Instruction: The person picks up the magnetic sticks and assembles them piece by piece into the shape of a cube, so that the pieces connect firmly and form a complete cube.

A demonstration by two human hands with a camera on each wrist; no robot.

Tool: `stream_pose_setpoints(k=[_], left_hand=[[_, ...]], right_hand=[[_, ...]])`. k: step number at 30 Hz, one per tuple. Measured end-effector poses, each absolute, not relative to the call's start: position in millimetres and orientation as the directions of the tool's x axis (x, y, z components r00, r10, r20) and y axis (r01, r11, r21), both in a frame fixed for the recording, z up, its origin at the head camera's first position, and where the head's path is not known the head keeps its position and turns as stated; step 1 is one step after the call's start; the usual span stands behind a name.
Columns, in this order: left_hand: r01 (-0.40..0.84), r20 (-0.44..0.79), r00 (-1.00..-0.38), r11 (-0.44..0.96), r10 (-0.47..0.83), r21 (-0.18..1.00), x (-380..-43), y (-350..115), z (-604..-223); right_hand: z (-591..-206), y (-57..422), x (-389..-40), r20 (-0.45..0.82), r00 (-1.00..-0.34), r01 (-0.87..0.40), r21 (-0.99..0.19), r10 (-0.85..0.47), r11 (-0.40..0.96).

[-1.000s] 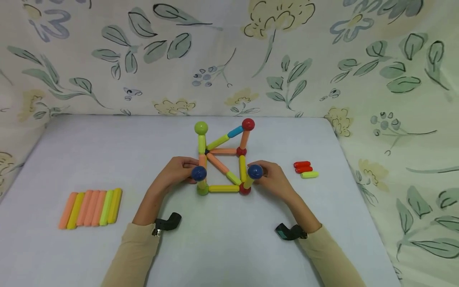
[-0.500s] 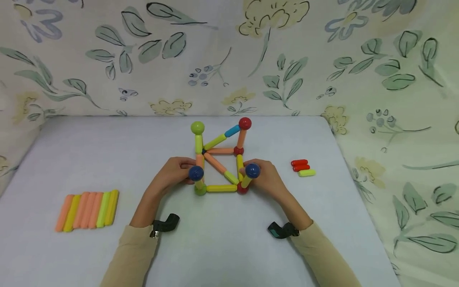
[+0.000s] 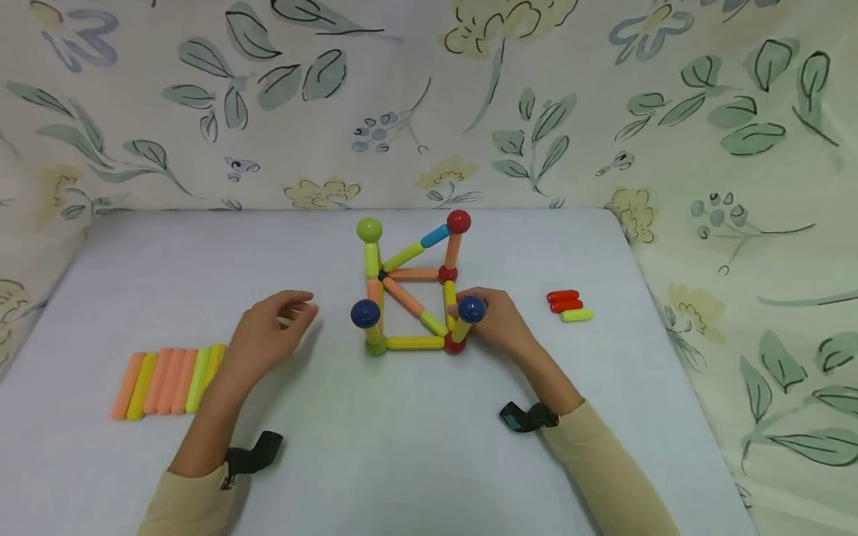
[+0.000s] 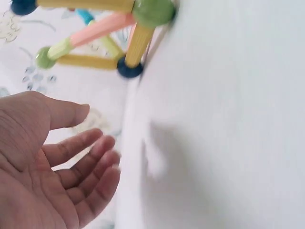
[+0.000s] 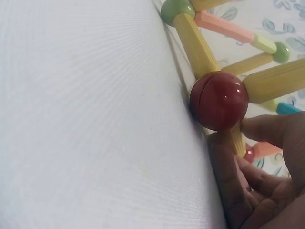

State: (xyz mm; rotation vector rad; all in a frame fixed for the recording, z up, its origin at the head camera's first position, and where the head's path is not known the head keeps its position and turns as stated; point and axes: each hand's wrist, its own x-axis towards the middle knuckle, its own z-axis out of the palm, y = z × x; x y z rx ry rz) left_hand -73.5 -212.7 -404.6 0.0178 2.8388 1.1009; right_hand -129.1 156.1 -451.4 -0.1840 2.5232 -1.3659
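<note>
A frame of magnetic building sticks and balls stands mid-table, its front edge a yellow stick [image 3: 415, 343] between a green ball [image 3: 376, 345] and a red ball [image 3: 455, 342]. Uprights at the front carry blue balls [image 3: 365, 313]; those behind end in a lime ball [image 3: 369, 230] and a red top ball [image 3: 459, 222]. My right hand [image 3: 499, 324] pinches the yellow side stick [image 5: 237, 141] just behind the red corner ball [image 5: 219, 101], thumb on one side and fingers on the other. Left of the frame, my left hand [image 3: 271, 327] hovers with nothing in it, fingers loosely bent.
A row of salmon, yellow and lime sticks [image 3: 157, 381] lies at the left, partly behind my left forearm. Right of the frame are two short red sticks [image 3: 564, 301] and a short lime stick [image 3: 577, 316]. A floral cloth [image 3: 415, 104] hangs behind the table.
My left hand has let go of the frame's left side and moved left and toward me. My right hand has moved slightly inward onto the right side stick.
</note>
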Motion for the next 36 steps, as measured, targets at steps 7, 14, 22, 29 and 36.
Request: stream_pose_setpoints(k=[7, 14, 22, 29, 36], left_hand=[[-0.105, 0.001, -0.993, 0.917, -0.114, 0.386, -25, -266, -396], [-0.168, -0.027, -0.985, 0.932, -0.168, 0.322, -7, -289, -401], [-0.145, -0.040, -0.989, 0.934, -0.140, 0.327, -5, -284, -408], [-0.136, -0.062, -0.991, 0.926, -0.123, 0.352, -5, -276, -412], [-0.054, -0.020, -0.999, 0.903, -0.050, 0.427, -13, -264, -411]], right_hand=[[-459, 154, -122, -0.190, -0.950, 0.031, -0.846, -0.247, 0.532], [-457, 156, -125, -0.188, -0.955, 0.042, -0.850, -0.228, 0.525], [-455, 158, -128, -0.208, -0.954, 0.065, -0.848, -0.218, 0.526], [-454, 157, -130, -0.214, -0.953, 0.070, -0.846, -0.216, 0.529], [-452, 158, -129, -0.215, -0.951, 0.066, -0.843, -0.223, 0.533]])
